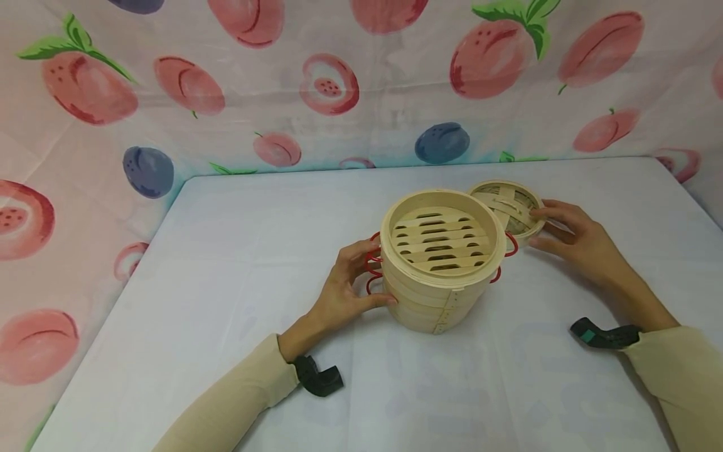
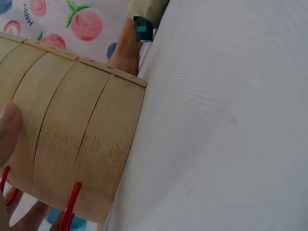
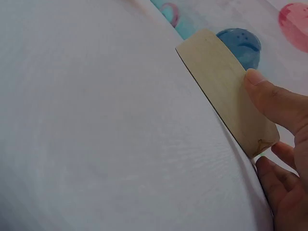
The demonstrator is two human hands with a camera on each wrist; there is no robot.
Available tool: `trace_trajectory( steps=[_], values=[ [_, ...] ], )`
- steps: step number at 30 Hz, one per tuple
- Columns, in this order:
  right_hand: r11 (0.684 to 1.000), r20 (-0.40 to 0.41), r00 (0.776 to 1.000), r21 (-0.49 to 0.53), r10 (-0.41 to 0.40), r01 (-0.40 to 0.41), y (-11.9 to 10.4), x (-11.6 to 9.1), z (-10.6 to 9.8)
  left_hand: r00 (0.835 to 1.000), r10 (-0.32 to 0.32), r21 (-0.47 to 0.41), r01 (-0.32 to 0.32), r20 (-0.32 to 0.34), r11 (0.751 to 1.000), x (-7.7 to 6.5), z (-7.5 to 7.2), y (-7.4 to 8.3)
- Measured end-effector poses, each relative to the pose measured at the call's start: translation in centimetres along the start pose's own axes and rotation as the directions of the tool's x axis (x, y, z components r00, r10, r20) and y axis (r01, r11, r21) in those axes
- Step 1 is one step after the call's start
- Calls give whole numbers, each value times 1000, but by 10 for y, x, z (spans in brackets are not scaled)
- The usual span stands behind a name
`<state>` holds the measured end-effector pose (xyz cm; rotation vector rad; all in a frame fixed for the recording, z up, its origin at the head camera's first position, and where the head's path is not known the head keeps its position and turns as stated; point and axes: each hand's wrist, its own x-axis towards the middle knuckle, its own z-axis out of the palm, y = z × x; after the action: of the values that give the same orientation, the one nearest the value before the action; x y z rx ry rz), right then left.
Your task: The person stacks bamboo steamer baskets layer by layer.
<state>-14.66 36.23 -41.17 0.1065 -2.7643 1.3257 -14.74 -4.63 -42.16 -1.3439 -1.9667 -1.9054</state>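
Observation:
A stacked bamboo steamer (image 1: pixel 420 304) with a slatted top tier and red side handles (image 1: pixel 373 267) stands upright on the table. My left hand (image 1: pixel 337 290) holds its left side, thumb on the front wall and fingers beside the red handles. In the left wrist view the thumb lies against the banded bamboo wall (image 2: pixel 72 120). Behind and to the right of the steamer, the woven bamboo lid (image 1: pixel 504 202) lies flat. My right hand (image 1: pixel 584 243) grips the lid's right edge between thumb and fingers, as the lid's side (image 3: pixel 224 89) in the right wrist view shows.
A white cloth covers the table (image 1: pixel 254 220). Behind it hangs a fruit-printed curtain (image 1: pixel 390 81), which also runs along the left side. Dark wrist mounts (image 1: pixel 319 376) stick out from both sleeves.

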Motion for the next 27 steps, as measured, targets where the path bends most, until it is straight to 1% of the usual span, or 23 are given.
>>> trace_trajectory(
  steps=[16,21,27],
  values=[
    [999,-37,999,-37,11,-12,-1,0,5,1000,-13,2,13,-5,1000,0,1,1],
    [998,-40,999,-65,23,-26,-2,0,5,1000,-9,3,9,-6,1000,0,1,1],
    [998,-38,999,-58,33,-35,-4,0,7,1000,-10,-4,10,-6,1000,1,1,2]
  ],
)
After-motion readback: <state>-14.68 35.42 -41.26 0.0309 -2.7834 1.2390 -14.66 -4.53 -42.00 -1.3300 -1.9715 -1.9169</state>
